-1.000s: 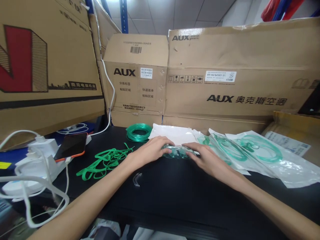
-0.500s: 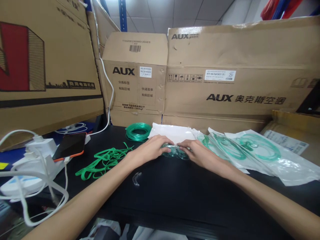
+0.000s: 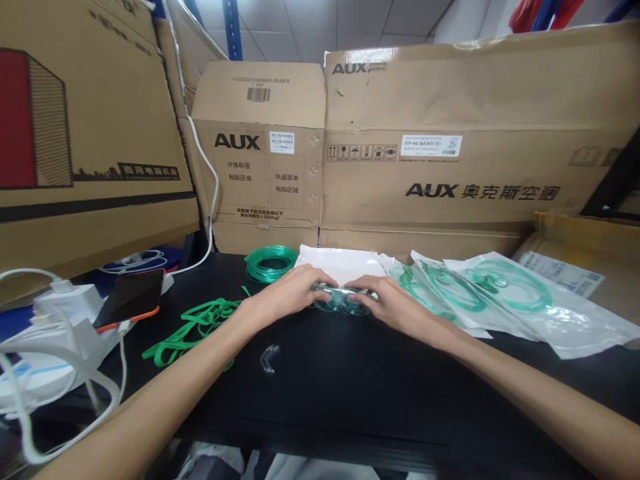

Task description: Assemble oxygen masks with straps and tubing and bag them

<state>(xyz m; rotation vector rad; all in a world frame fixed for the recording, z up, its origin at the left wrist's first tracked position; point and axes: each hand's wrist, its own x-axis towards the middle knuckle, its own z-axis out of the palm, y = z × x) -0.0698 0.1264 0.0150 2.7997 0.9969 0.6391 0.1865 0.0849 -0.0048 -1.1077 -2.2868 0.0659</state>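
Note:
On the black table, translucent green plastic masks (image 3: 341, 301) sit between my two hands, just in front of a white pouch (image 3: 345, 263). My left hand (image 3: 303, 288) grips their left side, fingers on top and thumb toward me. The right side is held the same way by my right hand (image 3: 387, 297). How many masks there are, I cannot tell. Left of my left hand lies a tangle of green elastic straps (image 3: 175, 343). Behind it is a coil of green tubing (image 3: 256, 268). Several thin, curved, shiny strips (image 3: 269, 359) lie nearer to me.
White-backed clear pouches (image 3: 575, 320) with green tubing inside overlap at the right. A phone (image 3: 131, 298), white chargers (image 3: 83, 297) and looping cables crowd the left. Large cardboard boxes (image 3: 425, 167) wall off the back. Another box (image 3: 600, 240) stands far right.
The view has swung slightly right, so things appear farther left. Both hands keep hold of the masks, which now show more evenly between them.

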